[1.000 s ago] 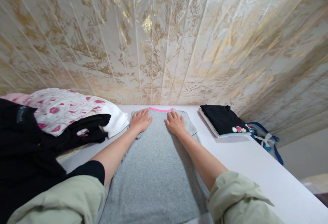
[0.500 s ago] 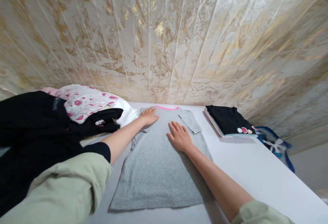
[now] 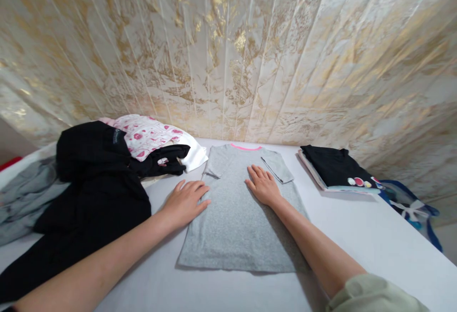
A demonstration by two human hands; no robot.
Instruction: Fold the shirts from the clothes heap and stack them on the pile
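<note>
Grey shirt (image 3: 243,228) lies flat on the tabletop (image 3: 360,236). Right hand (image 3: 264,188) rests on its chest, left hand (image 3: 183,205) at its edge, fingers extended, slightly parted. Lettering (image 3: 116,135) on black garment (image 3: 93,152): illegible.

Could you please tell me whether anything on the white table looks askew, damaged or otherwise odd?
Nothing looks spilled or damaged. Only the heap of black, grey and white cloth garments at left looks untidy: it lies crumpled, while the grey short-sleeved shirt with pink neckline is spread flat.
</note>
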